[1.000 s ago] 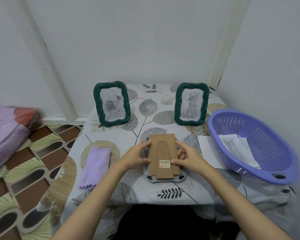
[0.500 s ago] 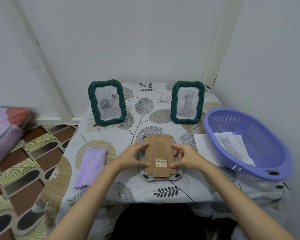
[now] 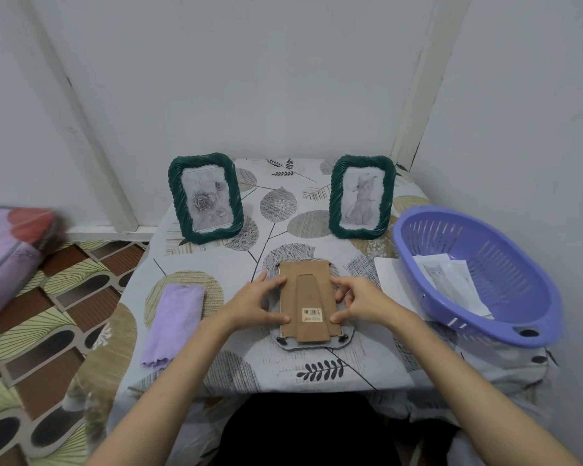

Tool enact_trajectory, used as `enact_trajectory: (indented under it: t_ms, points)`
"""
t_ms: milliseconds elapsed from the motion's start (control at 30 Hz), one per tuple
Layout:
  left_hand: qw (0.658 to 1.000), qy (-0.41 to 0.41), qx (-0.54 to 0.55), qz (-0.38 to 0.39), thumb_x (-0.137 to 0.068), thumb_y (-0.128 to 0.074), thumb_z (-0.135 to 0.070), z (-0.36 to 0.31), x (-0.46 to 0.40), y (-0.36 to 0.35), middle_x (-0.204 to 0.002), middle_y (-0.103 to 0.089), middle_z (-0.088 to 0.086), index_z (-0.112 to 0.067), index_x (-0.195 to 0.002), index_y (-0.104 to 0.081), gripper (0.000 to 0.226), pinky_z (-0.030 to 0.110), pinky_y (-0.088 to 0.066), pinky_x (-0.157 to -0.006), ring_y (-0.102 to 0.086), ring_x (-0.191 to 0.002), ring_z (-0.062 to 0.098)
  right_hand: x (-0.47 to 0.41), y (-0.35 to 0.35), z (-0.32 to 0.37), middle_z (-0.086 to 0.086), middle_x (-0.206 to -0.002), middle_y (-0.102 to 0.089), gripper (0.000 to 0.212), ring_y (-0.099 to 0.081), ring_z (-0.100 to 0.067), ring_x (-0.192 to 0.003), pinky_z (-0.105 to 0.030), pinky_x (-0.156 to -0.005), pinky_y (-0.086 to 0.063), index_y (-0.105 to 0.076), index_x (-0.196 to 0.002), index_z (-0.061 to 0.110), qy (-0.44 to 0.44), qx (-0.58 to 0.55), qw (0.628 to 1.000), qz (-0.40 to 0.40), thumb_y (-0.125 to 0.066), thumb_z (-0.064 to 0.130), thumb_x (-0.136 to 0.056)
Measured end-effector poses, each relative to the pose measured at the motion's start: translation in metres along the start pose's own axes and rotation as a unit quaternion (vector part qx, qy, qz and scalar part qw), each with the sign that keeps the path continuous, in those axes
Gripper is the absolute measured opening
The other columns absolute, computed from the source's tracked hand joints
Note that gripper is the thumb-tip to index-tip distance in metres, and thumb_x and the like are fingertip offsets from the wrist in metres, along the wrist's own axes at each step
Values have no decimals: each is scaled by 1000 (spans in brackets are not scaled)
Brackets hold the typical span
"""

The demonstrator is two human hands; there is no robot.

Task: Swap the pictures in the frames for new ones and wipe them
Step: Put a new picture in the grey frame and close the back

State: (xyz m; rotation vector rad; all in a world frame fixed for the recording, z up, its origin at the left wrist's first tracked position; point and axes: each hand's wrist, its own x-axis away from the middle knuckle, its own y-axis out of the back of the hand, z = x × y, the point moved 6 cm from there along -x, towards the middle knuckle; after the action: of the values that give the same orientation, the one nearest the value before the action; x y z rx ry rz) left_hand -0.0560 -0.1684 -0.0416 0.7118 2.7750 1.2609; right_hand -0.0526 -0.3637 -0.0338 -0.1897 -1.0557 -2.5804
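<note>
A picture frame lies face down at the middle of the table, its brown cardboard back (image 3: 308, 290) with a folded stand and a barcode sticker facing up. My left hand (image 3: 256, 302) holds the back's left edge, thumb at the lower corner and fingers on top. My right hand (image 3: 360, 302) holds the right edge the same way. Two green woven frames stand at the back: the left one (image 3: 205, 198) shows a rose picture, the right one (image 3: 361, 196) a cat picture. A folded lilac cloth (image 3: 174, 322) lies left of my hands.
A purple plastic basket (image 3: 505, 317) at the right holds printed pictures (image 3: 448, 277), and a white sheet (image 3: 386, 272) lies beside it. The small table (image 3: 317, 371) with a leaf-patterned cover stands in a wall corner. A pink bundle (image 3: 11, 250) lies on the patterned floor at the left.
My hands have shifted slightly along the sides of the cardboard back, the fingers reaching a little further onto it. The head view has tilted a bit; the frame stays in place.
</note>
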Motion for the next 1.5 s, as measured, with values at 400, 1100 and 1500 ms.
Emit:
enact_trajectory:
  t_ms: [400, 1100, 1500]
  points:
    - [995, 1, -87, 50, -82, -67, -39, 7, -6, -7, -157, -2, -2, -28, -145, -25, 77, 40, 6, -115, 11, -144, 16, -5, -2, -1, 1, -87, -49, 61, -42, -4, -60, -25, -72, -42, -57, -120, 1, 11, 74, 997, 15, -83, 13, -65]
    - [990, -4, -137, -36, -46, -40, -90, 6, -28, -18, -155, -9, -15, -48, -137, -27, 101, 47, 7, -116, 6, -144, 11, -35, 21, -15, -8, -127, -47, 61, -36, -26, -124, -44, -105, -33, -49, -132, 27, 32, 82, 987, -135, -69, 44, -77]
    - [989, -3, -141, -41, -64, -59, -76, 7, -29, -18, -154, -12, -15, -48, -134, -29, 82, 50, 5, -115, 4, -144, 11, -60, 21, -17, -6, -111, -43, 57, -38, -27, -118, -42, -102, -35, -55, -119, 36, 2, 134, 988, -70, -74, 53, -67]
